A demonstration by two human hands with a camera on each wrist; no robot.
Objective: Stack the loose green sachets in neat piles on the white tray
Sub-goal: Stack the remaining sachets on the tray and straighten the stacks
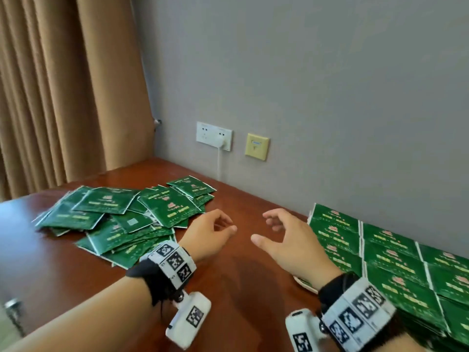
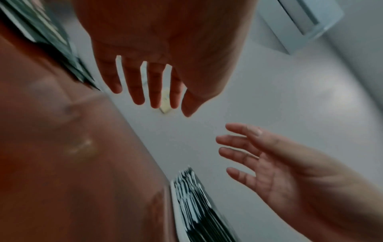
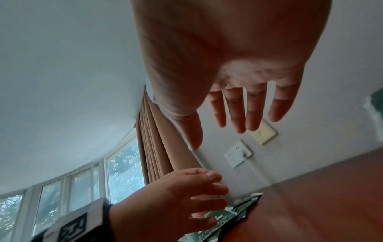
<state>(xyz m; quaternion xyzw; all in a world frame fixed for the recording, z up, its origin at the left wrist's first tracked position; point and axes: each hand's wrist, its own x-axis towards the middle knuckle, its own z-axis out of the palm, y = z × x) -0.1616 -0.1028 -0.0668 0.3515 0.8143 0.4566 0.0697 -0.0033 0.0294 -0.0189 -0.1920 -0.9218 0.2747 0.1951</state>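
Nothing is held: the left hand (image 1: 208, 233) and right hand (image 1: 291, 240) are spread, fingers loose, above the table (image 1: 241, 283). Loose green sachets (image 1: 121, 219) are heaped toward its left edge; neat piles (image 1: 396, 257) are stacked on the white tray (image 1: 303, 284) at its right edge.

A hotel-like room: wooden desk (image 1: 241, 288), tan curtain (image 1: 63, 97), wall sockets (image 1: 214, 135).

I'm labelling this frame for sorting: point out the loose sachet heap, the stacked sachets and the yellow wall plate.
loose sachet heap (image 1: 121, 219), head view, on the middle of the heap.
stacked sachets (image 1: 396, 260), head view, on a top sachet.
yellow wall plate (image 1: 256, 146), head view, on its face.
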